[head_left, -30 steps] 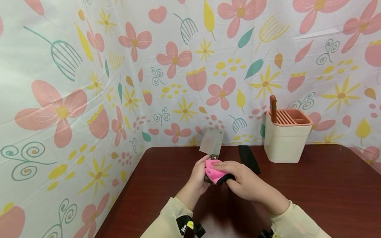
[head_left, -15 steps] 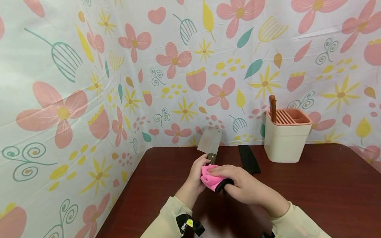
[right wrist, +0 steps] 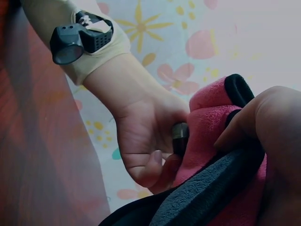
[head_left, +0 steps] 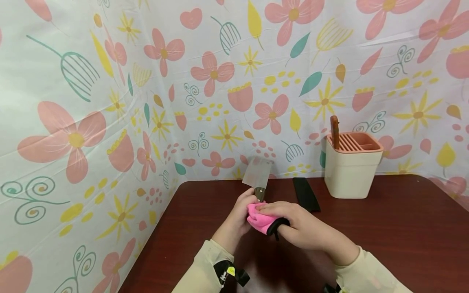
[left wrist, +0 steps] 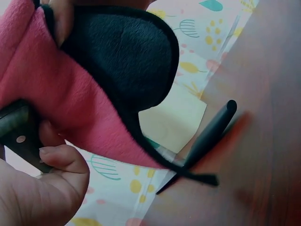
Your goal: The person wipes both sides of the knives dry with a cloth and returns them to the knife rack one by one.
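Observation:
A cleaver with a broad pale blade [head_left: 257,173] points away from me over the table's far edge. My left hand [head_left: 238,217] grips its dark riveted handle [left wrist: 19,129] from the left side. Folded over the lower part of that handle is a pink cloth [head_left: 261,219] with a black edge and a dark reverse side. My right hand [head_left: 309,228] pinches the cloth from the right, fingers on top. In the right wrist view the handle's end [right wrist: 179,136] shows beside the cloth, within the left hand [right wrist: 146,127].
On the dark red table [head_left: 395,236], a black blade sheath [head_left: 306,195] lies right of the cleaver. Behind it to the right stands a cream knife holder [head_left: 351,175] with an orange slotted top and a brown-handled knife [head_left: 335,132]. Flowered sheeting [head_left: 205,89] hangs behind and left.
The cloth and right hand have slid toward me along the handle, baring more of it near the blade. The cleaver has shifted slightly left. Over the last half second little moves.

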A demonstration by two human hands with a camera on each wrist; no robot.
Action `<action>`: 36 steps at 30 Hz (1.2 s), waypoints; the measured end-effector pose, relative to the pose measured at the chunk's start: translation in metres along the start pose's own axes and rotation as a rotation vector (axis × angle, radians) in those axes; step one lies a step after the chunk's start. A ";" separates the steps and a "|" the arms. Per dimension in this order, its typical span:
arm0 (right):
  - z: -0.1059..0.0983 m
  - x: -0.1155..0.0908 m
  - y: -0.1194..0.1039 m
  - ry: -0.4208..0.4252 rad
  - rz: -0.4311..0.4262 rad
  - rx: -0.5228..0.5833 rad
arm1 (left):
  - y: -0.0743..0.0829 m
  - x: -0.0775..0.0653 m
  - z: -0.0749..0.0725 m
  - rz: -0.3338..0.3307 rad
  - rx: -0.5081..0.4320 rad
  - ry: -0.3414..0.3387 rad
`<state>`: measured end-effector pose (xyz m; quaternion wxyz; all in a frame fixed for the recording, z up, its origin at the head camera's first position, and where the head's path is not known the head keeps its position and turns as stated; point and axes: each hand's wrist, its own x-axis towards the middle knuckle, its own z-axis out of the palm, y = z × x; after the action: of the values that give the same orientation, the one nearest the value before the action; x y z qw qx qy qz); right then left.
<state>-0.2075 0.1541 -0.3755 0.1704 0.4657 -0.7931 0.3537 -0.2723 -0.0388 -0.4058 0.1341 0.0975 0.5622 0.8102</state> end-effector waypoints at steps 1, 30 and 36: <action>-0.001 0.000 0.000 -0.001 -0.007 -0.006 | 0.001 0.000 -0.001 -0.002 0.004 -0.008; -0.012 0.000 -0.002 -0.038 -0.029 -0.012 | 0.021 -0.003 -0.012 0.071 0.353 -0.033; -0.013 0.000 -0.002 -0.039 -0.041 -0.023 | 0.021 -0.003 -0.013 0.133 0.380 0.058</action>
<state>-0.2066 0.1625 -0.3660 0.1677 0.4864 -0.7907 0.3317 -0.2762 -0.0586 -0.3906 0.0430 0.1344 0.7007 0.6993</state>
